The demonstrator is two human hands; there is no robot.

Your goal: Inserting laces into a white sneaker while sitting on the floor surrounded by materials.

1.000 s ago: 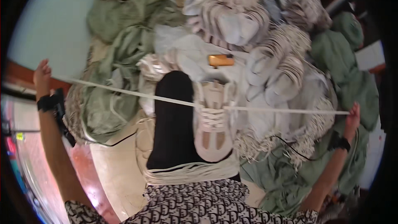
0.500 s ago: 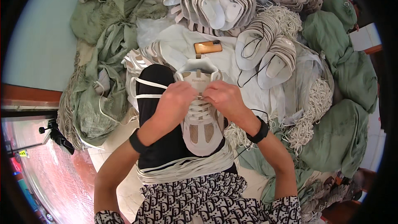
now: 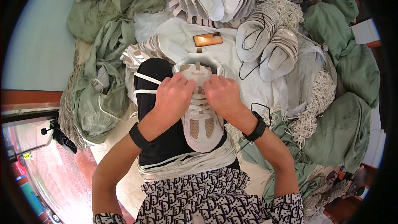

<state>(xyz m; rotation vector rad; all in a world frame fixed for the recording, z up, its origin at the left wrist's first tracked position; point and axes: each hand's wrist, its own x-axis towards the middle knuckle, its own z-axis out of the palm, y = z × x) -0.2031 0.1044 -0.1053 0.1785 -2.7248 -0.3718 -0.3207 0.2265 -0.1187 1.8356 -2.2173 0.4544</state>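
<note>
1. Head view: pale shoe (image 3: 200, 122) on black-clad lap (image 3: 155, 68), toe toward wearer.
2. Change: arms spread earlier, lace (image 3: 145, 91) taut; now both hands at the tongue. Work apparently now at the upper eyelets.
3. Left hand (image 3: 176, 95), right hand (image 3: 224, 95): fingers curled, tips hidden; cannot tell how far closed or what is pinched.

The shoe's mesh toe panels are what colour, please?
The mesh toe panels are tan, showing best in the head view.
</note>
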